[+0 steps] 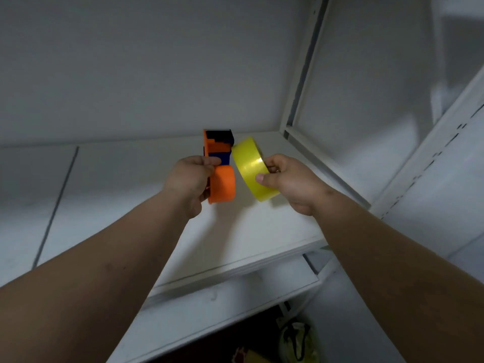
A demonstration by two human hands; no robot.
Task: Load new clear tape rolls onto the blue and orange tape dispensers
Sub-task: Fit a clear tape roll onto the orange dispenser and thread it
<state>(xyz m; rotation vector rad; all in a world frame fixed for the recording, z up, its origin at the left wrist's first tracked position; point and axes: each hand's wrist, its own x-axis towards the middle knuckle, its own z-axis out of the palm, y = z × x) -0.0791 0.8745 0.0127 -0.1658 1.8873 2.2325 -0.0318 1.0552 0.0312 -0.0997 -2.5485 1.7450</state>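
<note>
My left hand grips a blue and orange tape dispenser above a white shelf, its round orange hub facing right. My right hand holds a tape roll that looks yellowish and glossy, thumb on its outer face and fingers behind the rim. The roll is tilted and sits just right of the hub, a small gap between them. Both hands hover above the shelf board.
The white shelf board runs under my hands, with a white back wall behind it. A white slotted upright stands at the right. Below the shelf edge lies a yellowish bag with black cord.
</note>
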